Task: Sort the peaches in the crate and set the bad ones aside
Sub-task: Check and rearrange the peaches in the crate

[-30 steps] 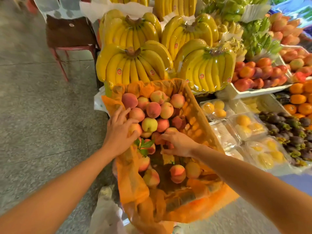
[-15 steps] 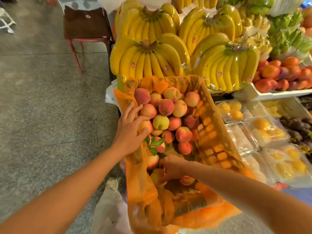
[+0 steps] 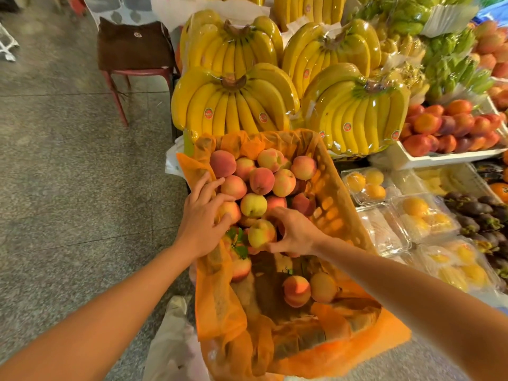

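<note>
An orange-lined crate [image 3: 341,193] holds a heap of peaches [image 3: 261,180] at its far end and two loose peaches [image 3: 297,290] near its front. My left hand [image 3: 202,218] rests with spread fingers on a peach [image 3: 230,210] at the heap's left edge. My right hand [image 3: 295,233] grips a yellow-pink peach [image 3: 259,232] at the near side of the heap, just above some green leaves [image 3: 239,242].
Wrapped banana bunches [image 3: 233,105] stand right behind the crate. Clear boxes of cut fruit [image 3: 412,215] and a white tray of red-orange fruit [image 3: 450,127] lie to the right. A red chair [image 3: 132,56] stands on the stone floor at left. A white bag [image 3: 176,339] lies below.
My right hand has come up from the crate's near end to the heap with a peach in it. The left hand stays on the heap's left side.
</note>
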The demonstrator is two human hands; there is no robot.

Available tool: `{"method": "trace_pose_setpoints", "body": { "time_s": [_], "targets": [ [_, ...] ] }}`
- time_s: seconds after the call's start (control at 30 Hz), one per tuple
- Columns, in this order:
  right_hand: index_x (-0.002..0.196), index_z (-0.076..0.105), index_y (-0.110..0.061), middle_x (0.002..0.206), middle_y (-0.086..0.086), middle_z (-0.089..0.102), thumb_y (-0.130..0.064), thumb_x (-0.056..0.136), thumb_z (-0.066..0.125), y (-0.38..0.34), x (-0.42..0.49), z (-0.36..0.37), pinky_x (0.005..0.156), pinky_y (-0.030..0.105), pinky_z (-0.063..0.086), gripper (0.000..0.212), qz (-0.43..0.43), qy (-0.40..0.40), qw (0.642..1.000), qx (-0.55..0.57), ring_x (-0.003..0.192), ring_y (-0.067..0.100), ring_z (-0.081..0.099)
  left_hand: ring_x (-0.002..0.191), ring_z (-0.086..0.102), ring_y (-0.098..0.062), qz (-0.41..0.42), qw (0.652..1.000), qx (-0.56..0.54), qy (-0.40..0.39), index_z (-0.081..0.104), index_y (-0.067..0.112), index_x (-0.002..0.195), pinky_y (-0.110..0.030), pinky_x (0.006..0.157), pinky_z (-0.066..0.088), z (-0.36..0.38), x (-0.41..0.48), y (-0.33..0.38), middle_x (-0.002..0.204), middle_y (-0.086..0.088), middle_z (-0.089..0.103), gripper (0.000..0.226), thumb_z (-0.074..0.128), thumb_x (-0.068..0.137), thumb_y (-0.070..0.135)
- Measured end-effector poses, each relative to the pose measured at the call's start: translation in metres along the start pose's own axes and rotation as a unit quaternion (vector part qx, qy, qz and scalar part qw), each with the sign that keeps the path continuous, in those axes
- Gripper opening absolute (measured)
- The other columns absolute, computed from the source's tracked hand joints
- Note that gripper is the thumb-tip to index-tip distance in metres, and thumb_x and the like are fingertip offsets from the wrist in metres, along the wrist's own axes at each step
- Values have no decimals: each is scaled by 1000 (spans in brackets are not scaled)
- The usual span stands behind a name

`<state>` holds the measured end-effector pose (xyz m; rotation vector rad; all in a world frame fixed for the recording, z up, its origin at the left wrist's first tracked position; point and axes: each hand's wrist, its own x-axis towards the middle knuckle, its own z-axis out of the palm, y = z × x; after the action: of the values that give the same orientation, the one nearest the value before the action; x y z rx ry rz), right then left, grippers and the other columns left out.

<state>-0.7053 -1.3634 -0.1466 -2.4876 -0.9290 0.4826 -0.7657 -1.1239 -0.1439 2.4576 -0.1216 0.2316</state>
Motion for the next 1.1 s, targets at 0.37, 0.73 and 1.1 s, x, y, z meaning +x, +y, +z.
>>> {"method": "trace_pose_setpoints", "body": {
  "time_s": [0.37,0.73,1.1],
  "targets": [
    [126,52,-19,117,-1,54,-50,75,76,-14,9,24,75,10,38,65,-15,96,994,39,97,9,51,146,6,-15,2,1000,-5,2,63,23,114,-46,113,17,0,0,-2,149,4,36,46,38,82,44],
    [137,48,-19,121,5,42,-40,75,78,-17,9,31,85,24,37,72,-35,69,997,-6,104,17,43,146,5,-15,2,1000,3,-4,64,23,113,-47,113,20,-2,0,-1,148,4,37,47,37,81,46],
    [131,55,-17,121,6,49,-31,77,79,-38,31,29,91,32,46,61,-108,118,986,49,110,20,48,146,7,-12,5,1000,-4,4,58,21,121,-41,114,17,-4,-1,-1,147,6,37,48,37,83,41]
  ]
}}
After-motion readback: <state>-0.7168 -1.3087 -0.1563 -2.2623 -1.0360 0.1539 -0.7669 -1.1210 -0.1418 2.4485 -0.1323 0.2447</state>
